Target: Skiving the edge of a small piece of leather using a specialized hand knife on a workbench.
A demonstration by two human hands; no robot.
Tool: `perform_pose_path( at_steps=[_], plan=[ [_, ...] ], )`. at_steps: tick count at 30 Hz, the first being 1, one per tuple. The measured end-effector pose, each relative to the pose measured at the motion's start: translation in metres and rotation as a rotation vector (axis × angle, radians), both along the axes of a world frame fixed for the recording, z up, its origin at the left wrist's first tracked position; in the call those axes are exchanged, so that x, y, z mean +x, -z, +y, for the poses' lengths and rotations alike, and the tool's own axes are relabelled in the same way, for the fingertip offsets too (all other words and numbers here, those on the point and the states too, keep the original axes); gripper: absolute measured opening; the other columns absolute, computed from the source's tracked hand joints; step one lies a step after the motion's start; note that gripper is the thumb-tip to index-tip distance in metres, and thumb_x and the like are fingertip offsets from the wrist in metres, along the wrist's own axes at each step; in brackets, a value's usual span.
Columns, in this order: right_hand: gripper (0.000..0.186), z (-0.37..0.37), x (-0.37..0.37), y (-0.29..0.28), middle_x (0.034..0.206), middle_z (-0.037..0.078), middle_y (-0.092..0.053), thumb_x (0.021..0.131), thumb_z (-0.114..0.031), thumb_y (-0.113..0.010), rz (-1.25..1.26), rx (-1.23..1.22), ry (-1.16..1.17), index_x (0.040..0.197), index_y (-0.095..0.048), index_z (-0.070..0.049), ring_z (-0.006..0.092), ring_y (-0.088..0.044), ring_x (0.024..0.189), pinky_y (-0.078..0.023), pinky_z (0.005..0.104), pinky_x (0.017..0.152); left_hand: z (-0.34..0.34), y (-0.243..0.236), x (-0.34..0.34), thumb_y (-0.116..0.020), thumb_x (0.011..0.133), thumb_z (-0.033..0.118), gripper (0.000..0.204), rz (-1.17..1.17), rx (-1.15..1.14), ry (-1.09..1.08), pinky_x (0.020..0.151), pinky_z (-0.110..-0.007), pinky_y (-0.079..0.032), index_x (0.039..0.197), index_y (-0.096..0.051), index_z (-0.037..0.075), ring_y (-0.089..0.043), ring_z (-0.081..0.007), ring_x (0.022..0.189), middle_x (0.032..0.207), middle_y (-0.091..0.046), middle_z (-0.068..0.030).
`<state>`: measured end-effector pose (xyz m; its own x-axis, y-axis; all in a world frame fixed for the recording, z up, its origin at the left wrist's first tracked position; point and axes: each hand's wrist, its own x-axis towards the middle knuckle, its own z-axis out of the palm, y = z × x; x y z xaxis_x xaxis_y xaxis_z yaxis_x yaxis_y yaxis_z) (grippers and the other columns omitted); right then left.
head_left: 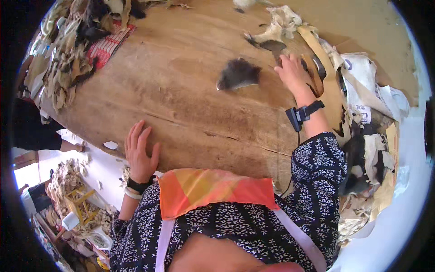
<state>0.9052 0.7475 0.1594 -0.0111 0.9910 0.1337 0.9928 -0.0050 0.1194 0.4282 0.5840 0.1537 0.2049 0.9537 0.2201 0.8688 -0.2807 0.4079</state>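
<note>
My left hand (141,153) lies with its fingers stretched out on the near left edge of a worn wooden table (181,90), holding nothing. Farther off to the right, my right hand (293,73) reaches over the tabletop with fingers apart. Its fingertips are close to a small dark scrap of fur (273,45); whether they touch it I cannot tell. A dark grey, roughly fan-shaped piece of fur (239,74) rests alone to the left of that hand. Just right of the hand are tan hide strips (319,56) with dark edges.
Fur scraps (68,59) heap up at the far left beside a red-and-white printed piece (108,45). Pale fur (283,22) lies at the far right, and white sacking (362,72) beyond. At left, a person's dark-clothed leg (36,124) and a yellow stool (81,201) stand near the table.
</note>
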Motion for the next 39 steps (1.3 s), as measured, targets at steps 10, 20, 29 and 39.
perform_pose_path(
  at_steps=[10, 20, 29, 39],
  plan=[
    [0.028, -0.008, -0.069, -0.02, 0.111, 0.014, -0.058, 0.079, -0.014, -0.071, 0.325, -0.165, -0.6, 0.104, -0.064, -0.003, 0.034, -0.058, 0.101, -0.049, 0.0404, 0.085, 0.014, 0.01, 0.003, -0.065, 0.081, 0.014, 0.043, -0.029, 0.037, 0.019, 0.109, -0.046, -0.033, 0.123, -0.058, 0.007, -0.044, -0.0357, 0.131, 0.14, -0.051, -0.0138],
    [0.022, 0.001, -0.083, -0.024, 0.083, 0.007, -0.066, 0.091, -0.021, -0.064, 1.416, -0.775, -0.304, 0.1, -0.064, 0.0, 0.0128, -0.058, 0.083, -0.048, 0.0282, 0.076, 0.01, 0.009, -0.004, -0.065, 0.082, 0.014, 0.044, 0.036, 0.019, 0.004, 0.109, -0.046, -0.033, 0.125, -0.057, 0.008, -0.043, -0.0352, 0.132, 0.142, -0.05, -0.0125],
    [0.044, 0.006, -0.009, 0.004, 0.122, 0.025, -0.058, 0.087, -0.024, -0.066, 0.115, -0.211, 0.096, 0.125, -0.056, -0.004, 0.0398, -0.055, 0.116, -0.045, 0.0463, 0.096, 0.008, 0.017, -0.006, -0.065, 0.082, 0.014, 0.045, 0.005, 0.016, 0.025, 0.11, -0.047, -0.032, 0.126, -0.056, 0.007, -0.042, -0.0354, 0.132, 0.142, -0.048, -0.0123],
    [0.027, -0.054, -0.092, 0.0, 0.109, 0.009, -0.058, 0.082, -0.015, -0.071, 0.904, -0.72, -0.576, 0.108, -0.066, -0.008, 0.0269, -0.059, 0.102, -0.049, 0.0341, 0.087, 0.006, 0.029, -0.012, -0.066, 0.083, 0.018, 0.044, 0.021, 0.003, 0.005, 0.109, -0.047, -0.032, 0.125, -0.057, 0.007, -0.042, -0.0347, 0.133, 0.142, -0.049, -0.0115]
  ],
)
